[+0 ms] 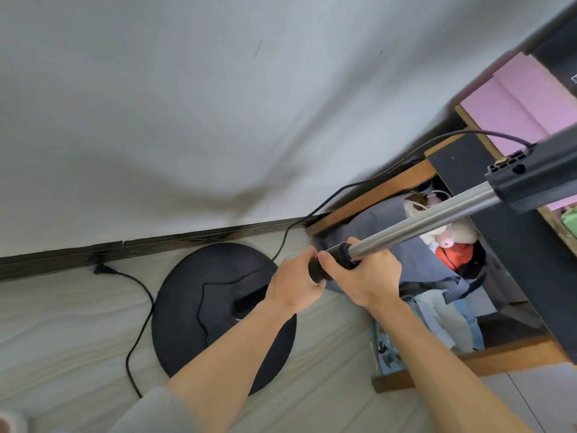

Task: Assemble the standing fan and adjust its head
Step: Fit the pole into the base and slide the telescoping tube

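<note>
Seems to be the step of joining the pole (431, 220) to the base (187, 339). Holding the pole slanted above the floor, with left grip (293, 284) clamped around its black lower end and right grip (365, 276) wrapped around the tube at the black collar (345, 254). Not yet seated in the socket (246, 303) of the base, flat on the floor near the wall. Next, probably: turn the pole upright, aim the lower end into the socket, push down, keep the cord (152, 304) out of the way. Cannot see the fan head, cut off at the right edge; cannot make out the tip under the fingers.
</note>
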